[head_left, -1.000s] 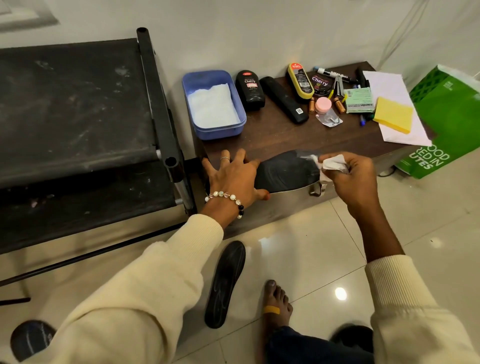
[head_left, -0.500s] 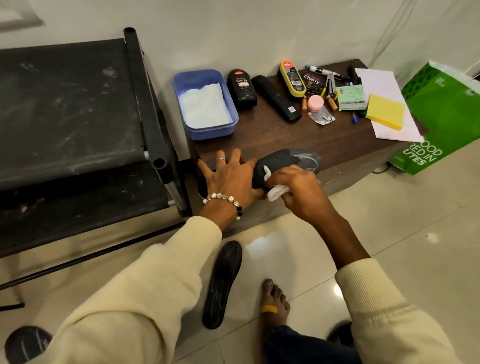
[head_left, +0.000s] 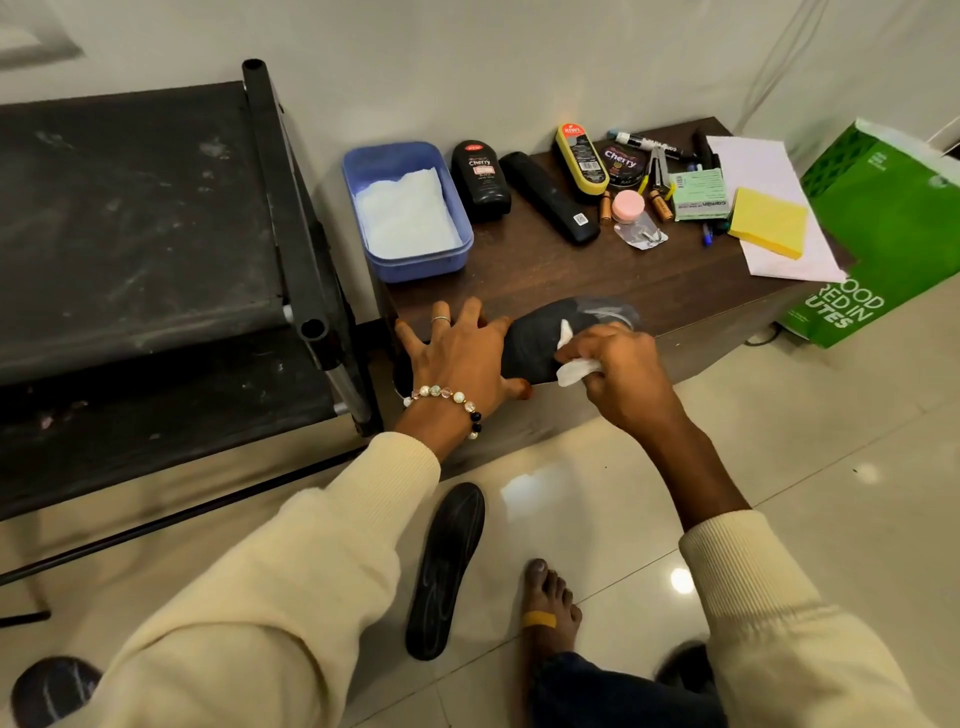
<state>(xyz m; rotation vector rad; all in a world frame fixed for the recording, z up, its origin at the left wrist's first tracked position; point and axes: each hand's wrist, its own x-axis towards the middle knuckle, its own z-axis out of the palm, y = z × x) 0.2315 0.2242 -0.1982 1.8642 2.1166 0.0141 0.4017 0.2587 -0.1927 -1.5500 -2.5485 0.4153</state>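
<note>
Work in hand: wiping a black insole (head_left: 535, 345) clean with a white tissue (head_left: 576, 370).
Insole, place: flat along the front edge of the low wooden table (head_left: 597, 280), between the two hands, its near side at or just over the edge.
Left hand (head_left: 462, 358): fingers spread and straight, palm pressing one end of the insole down; it pins the insole and does not grip it.
Right hand (head_left: 623, 374): fingers curled, pinching the crumpled tissue against the insole's top face.
Insole, handling: it looks thin, light and bendy, likely foam with a fabric face. It would probably droop if lifted by one end and slide under a wipe unless held down.
Where to hold: a flat palm on the end away from the wiping seems safest; for lifting, pinch it by the long edges near the middle.
Insole, surface: matte and dark, rounded at the toe, with faint pale marks showing near the right hand.
Tissue, handling: soft and weak, apt to shred under hard rubbing.
Table: dark brown wood grain, smooth with a square edge.
Blue tub (head_left: 415, 267): rounded plastic, holding a stack of white sheets.
Polish bottle (head_left: 480, 182): glossy black plastic, lying beside the tub.
Second insole (head_left: 447, 569): black and long, lying on the shiny tiled floor (head_left: 779, 441).
</note>
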